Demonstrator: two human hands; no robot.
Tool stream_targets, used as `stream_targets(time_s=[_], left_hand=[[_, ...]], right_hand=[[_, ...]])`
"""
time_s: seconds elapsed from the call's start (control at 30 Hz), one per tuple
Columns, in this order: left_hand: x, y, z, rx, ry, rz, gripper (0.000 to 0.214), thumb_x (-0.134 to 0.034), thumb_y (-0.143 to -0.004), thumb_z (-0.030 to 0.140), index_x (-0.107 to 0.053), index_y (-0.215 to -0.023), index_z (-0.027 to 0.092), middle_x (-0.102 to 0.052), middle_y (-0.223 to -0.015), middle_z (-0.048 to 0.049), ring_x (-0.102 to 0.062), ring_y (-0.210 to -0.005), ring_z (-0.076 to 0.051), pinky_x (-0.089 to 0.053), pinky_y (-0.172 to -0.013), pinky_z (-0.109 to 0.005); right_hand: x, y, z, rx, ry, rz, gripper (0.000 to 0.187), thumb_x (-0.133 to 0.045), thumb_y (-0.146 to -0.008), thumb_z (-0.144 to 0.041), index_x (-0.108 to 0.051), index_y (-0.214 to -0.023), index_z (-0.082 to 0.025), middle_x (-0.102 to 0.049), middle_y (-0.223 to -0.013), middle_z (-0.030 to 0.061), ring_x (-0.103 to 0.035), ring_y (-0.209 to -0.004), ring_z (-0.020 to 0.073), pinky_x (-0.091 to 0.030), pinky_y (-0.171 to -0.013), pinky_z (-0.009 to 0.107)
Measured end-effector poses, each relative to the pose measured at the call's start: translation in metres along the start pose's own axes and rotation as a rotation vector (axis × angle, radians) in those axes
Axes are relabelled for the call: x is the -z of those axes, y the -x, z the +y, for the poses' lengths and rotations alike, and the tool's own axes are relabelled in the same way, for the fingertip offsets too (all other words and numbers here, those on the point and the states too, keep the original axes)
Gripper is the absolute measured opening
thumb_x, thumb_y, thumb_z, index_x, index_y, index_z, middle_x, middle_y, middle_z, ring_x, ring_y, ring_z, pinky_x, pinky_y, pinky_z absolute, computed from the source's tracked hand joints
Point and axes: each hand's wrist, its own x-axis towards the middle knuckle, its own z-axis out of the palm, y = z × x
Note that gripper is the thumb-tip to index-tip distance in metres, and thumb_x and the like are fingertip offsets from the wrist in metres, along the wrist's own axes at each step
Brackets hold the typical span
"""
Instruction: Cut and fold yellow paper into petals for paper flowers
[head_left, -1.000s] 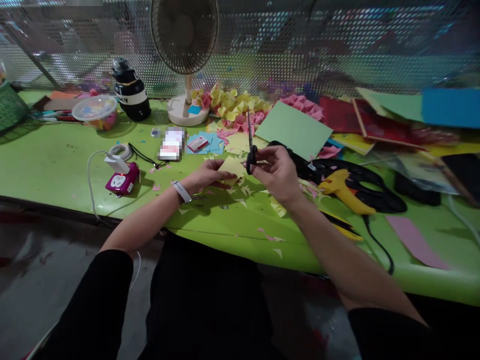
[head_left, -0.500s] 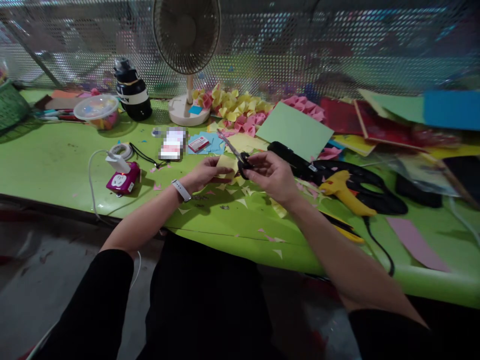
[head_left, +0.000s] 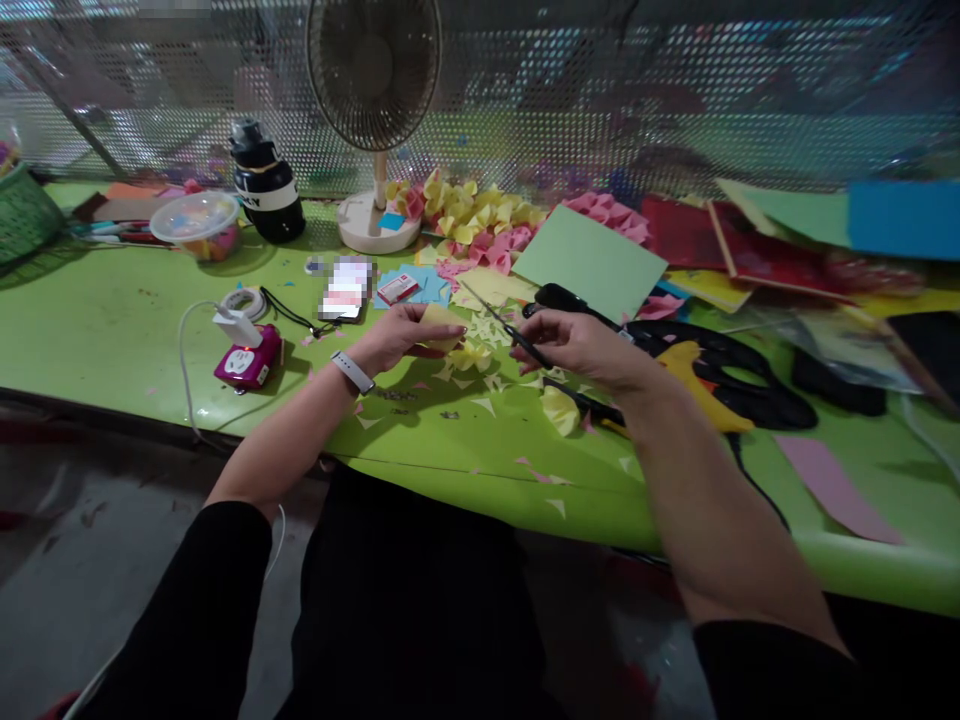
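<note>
My left hand (head_left: 401, 335), with a pale watch band on its wrist, pinches a piece of yellow paper (head_left: 437, 318) above the table. In my right hand (head_left: 566, 345) is a pair of dark scissors (head_left: 517, 338), fingers closed round the handles and blades pointing up and left. The blades are apart from the yellow paper. Below the hands lie many paper scraps (head_left: 487, 404) and a small yellow folded paper shape (head_left: 470, 356). Another yellow paper piece (head_left: 559, 410) rests under my right wrist.
Behind the hands stand a fan (head_left: 379, 225), a dark bottle (head_left: 270, 195) and a heap of yellow folded paper (head_left: 480, 205). A phone (head_left: 347, 288) and a purple power adapter (head_left: 251, 360) lie left. On the right are a green sheet (head_left: 592, 260) and a yellow glue gun (head_left: 697, 385).
The scissors have moved away from the yellow paper, to the right with my right hand. My left hand has shifted slightly left. A yellow folded shape now shows below it.
</note>
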Motion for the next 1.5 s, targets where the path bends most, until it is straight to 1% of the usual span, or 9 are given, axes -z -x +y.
stream_targets(time_s=[0.13, 0.23, 0.43, 0.6, 0.8, 0.93, 1.1, 1.23, 1.5], left_hand=[[0.001, 0.002, 0.004, -0.003, -0.025, 0.043, 0.032, -0.088, -0.069, 0.026, -0.074, -0.092, 0.010, -0.075, -0.098, -0.0105, -0.070, -0.086, -0.016, -0.056, -0.075, -0.029], [0.001, 0.002, 0.004, -0.009, -0.052, 0.053, 0.030, -0.087, -0.071, 0.027, -0.075, -0.093, 0.011, -0.075, -0.098, -0.0113, -0.070, -0.085, -0.016, -0.054, -0.071, -0.027], [0.002, 0.001, 0.002, -0.023, -0.084, 0.042, 0.034, -0.087, -0.071, 0.031, -0.075, -0.096, 0.011, -0.076, -0.098, -0.0118, -0.070, -0.089, -0.017, -0.055, -0.075, -0.029], [0.002, 0.001, 0.001, -0.034, -0.093, 0.029, 0.035, -0.087, -0.071, 0.031, -0.075, -0.097, 0.011, -0.076, -0.097, -0.0117, -0.070, -0.089, -0.017, -0.054, -0.074, -0.028], [0.001, 0.001, 0.001, -0.023, -0.089, 0.021, 0.038, -0.088, -0.069, 0.031, -0.075, -0.097, 0.011, -0.076, -0.093, -0.0111, -0.070, -0.087, -0.017, -0.055, -0.076, -0.029], [0.001, 0.000, 0.000, -0.009, -0.083, 0.033, 0.035, -0.087, -0.070, 0.029, -0.075, -0.097, 0.011, -0.076, -0.093, -0.0108, -0.070, -0.086, -0.016, -0.054, -0.074, -0.027], [0.000, 0.000, -0.001, -0.005, -0.076, 0.051, 0.033, -0.087, -0.071, 0.028, -0.075, -0.097, 0.012, -0.076, -0.092, -0.0109, -0.070, -0.085, -0.016, -0.053, -0.072, -0.026], [0.001, -0.001, -0.002, -0.013, -0.076, 0.038, 0.034, -0.087, -0.070, 0.029, -0.075, -0.097, 0.012, -0.076, -0.093, -0.0102, -0.070, -0.083, -0.016, -0.052, -0.071, -0.027], [0.000, 0.000, 0.000, -0.013, -0.078, 0.037, 0.037, -0.086, -0.070, 0.030, -0.074, -0.099, 0.010, -0.075, -0.096, -0.0113, -0.068, -0.082, -0.014, -0.050, -0.072, -0.026]], right_hand=[[0.005, 0.003, -0.003, -0.044, 0.087, -0.093, 0.051, -0.094, -0.049, -0.055, -0.066, -0.076, -0.021, -0.068, -0.079, 0.0036, -0.066, -0.073, 0.0185, -0.060, -0.073, 0.036], [0.006, 0.001, 0.001, -0.053, 0.118, -0.123, 0.049, -0.092, -0.052, -0.055, -0.066, -0.077, -0.022, -0.068, -0.080, 0.0038, -0.066, -0.074, 0.0192, -0.059, -0.074, 0.037], [0.007, -0.003, 0.008, -0.047, 0.218, -0.158, 0.044, -0.088, -0.059, -0.053, -0.066, -0.082, -0.022, -0.071, -0.083, 0.0054, -0.067, -0.076, 0.0205, -0.057, -0.071, 0.036], [0.002, -0.001, 0.004, -0.036, 0.232, -0.138, 0.046, -0.087, -0.059, -0.053, -0.064, -0.082, -0.021, -0.072, -0.085, 0.0061, -0.066, -0.074, 0.0190, -0.054, -0.071, 0.035], [-0.001, 0.001, 0.000, -0.028, 0.262, -0.111, 0.049, -0.087, -0.056, -0.055, -0.063, -0.082, -0.021, -0.069, -0.077, 0.0042, -0.063, -0.071, 0.0187, -0.050, -0.069, 0.034], [-0.002, 0.002, -0.002, -0.042, 0.273, -0.115, 0.049, -0.087, -0.056, -0.055, -0.063, -0.082, -0.021, -0.069, -0.078, 0.0052, -0.062, -0.073, 0.0194, -0.050, -0.069, 0.035], [-0.002, 0.000, 0.002, -0.009, 0.267, -0.100, 0.046, -0.088, -0.057, -0.053, -0.065, -0.081, -0.020, -0.065, -0.075, 0.0034, -0.059, -0.071, 0.0185, -0.047, -0.067, 0.034], [-0.001, -0.001, 0.005, 0.001, 0.290, -0.099, 0.044, -0.088, -0.058, -0.050, -0.065, -0.081, -0.021, -0.063, -0.074, 0.0023, -0.057, -0.069, 0.0176, -0.045, -0.064, 0.033], [-0.002, 0.000, 0.004, 0.007, 0.258, -0.114, 0.044, -0.088, -0.059, -0.051, -0.065, -0.081, -0.020, -0.065, -0.076, 0.0028, -0.058, -0.071, 0.0172, -0.046, -0.067, 0.033]])
